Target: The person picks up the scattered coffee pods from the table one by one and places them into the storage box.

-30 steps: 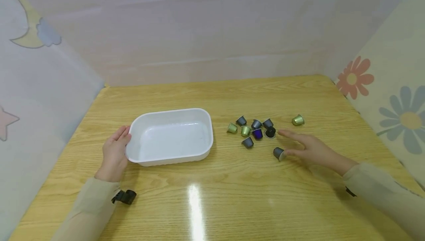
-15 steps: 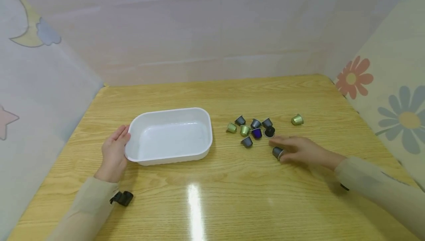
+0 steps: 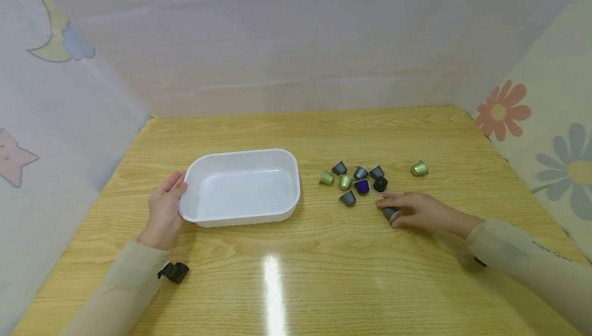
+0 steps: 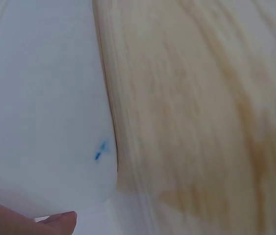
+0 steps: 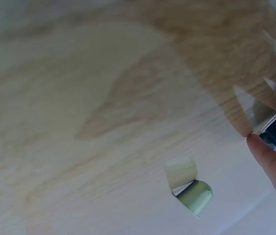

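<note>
My left hand (image 3: 166, 205) touches the left end of a white oblong dish (image 3: 238, 218), its fingers lying along the outer wall. In the left wrist view, the dish's side (image 4: 44, 107) bears a small blue mark, and fingertips (image 4: 66, 223) rest at its edge. On the right, my right hand (image 3: 423, 211) pinches a dark grey coffee capsule (image 3: 391, 213) between thumb and fingers, at table level. Its fingers partly cover that capsule, and in the right wrist view it sits at the right edge.
Several coffee capsules lie grouped right of the dish: dark grey (image 3: 348, 198), green (image 3: 345, 182), purple (image 3: 362, 186) and black (image 3: 380, 184). A lone green capsule (image 3: 420, 168) lies farther right. Printed cloth walls (image 3: 300, 43) stand behind and beside the wooden table (image 3: 324, 274).
My right hand has moved left and its thumb and fingers have closed round the dark grey capsule. My left hand stays at the dish. The head view has shifted slightly.
</note>
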`<action>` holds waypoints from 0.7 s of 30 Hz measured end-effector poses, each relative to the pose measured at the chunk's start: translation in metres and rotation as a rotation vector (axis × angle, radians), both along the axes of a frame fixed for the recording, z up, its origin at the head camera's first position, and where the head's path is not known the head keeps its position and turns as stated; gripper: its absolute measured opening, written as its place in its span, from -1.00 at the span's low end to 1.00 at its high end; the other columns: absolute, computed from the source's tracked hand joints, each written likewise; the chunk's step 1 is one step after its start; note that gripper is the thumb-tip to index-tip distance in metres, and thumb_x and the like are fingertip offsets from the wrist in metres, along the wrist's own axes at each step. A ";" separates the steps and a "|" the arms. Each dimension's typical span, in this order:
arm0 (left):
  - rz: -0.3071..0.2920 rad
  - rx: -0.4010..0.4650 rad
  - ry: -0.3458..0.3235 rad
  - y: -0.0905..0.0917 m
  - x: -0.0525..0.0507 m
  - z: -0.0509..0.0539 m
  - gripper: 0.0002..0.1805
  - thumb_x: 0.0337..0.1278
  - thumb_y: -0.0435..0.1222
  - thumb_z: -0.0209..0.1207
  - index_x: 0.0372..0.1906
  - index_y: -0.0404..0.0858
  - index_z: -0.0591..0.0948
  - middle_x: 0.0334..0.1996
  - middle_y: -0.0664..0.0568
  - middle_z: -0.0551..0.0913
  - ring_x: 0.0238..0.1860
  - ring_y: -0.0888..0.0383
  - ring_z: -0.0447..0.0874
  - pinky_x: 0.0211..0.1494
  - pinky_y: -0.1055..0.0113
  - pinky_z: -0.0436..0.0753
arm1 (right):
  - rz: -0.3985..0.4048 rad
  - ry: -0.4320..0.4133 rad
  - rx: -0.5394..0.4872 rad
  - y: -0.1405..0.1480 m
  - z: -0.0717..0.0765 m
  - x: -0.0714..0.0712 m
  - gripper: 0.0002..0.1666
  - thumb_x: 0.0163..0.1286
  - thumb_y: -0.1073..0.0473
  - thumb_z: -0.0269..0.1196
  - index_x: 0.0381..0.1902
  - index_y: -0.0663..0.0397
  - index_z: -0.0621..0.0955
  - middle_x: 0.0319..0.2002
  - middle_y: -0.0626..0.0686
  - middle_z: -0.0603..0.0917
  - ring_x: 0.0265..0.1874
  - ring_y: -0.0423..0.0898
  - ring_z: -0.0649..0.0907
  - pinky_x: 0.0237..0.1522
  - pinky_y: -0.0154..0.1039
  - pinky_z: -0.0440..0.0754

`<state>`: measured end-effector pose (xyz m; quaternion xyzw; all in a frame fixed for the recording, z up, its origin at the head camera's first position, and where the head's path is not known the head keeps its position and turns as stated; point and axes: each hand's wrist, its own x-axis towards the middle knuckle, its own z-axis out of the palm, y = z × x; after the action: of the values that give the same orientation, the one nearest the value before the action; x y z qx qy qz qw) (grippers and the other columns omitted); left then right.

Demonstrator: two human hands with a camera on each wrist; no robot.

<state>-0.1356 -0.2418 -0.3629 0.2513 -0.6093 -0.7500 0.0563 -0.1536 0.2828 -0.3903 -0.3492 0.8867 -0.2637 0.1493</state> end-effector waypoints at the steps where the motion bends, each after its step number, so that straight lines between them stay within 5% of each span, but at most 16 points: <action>1: 0.000 0.001 0.001 0.000 0.000 0.000 -0.42 0.49 -0.44 -0.19 0.52 -0.31 0.04 0.50 -0.09 0.09 0.44 0.20 0.12 0.38 0.47 0.26 | -0.004 -0.002 -0.004 0.000 0.001 0.000 -0.41 0.25 0.05 0.36 0.21 0.12 0.58 0.27 0.34 0.43 0.25 0.31 0.40 0.20 0.40 0.28; 16: -0.006 -0.014 -0.007 0.002 -0.001 0.001 -0.42 0.50 -0.43 -0.20 0.52 -0.30 0.04 0.51 -0.08 0.08 0.45 0.19 0.10 0.39 0.46 0.25 | -0.182 -0.081 -0.104 -0.021 0.020 0.004 -0.36 0.31 0.11 0.33 0.29 0.24 0.48 0.15 0.30 0.57 0.09 0.23 0.58 0.04 0.03 0.63; 21: -0.022 -0.011 0.004 0.001 0.002 0.001 -0.42 0.50 -0.42 -0.22 0.53 -0.31 0.00 0.51 -0.09 0.05 0.46 0.17 0.08 0.41 0.42 0.24 | -0.228 -0.100 -0.148 -0.034 0.029 0.002 -0.37 0.30 0.19 0.33 0.29 0.29 0.47 0.05 0.31 0.62 -0.17 0.00 0.67 -0.24 -0.27 0.68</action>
<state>-0.1339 -0.2404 -0.3615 0.2426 -0.6161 -0.7476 0.0506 -0.1512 0.2491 -0.3614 -0.2425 0.8902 -0.3608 0.1364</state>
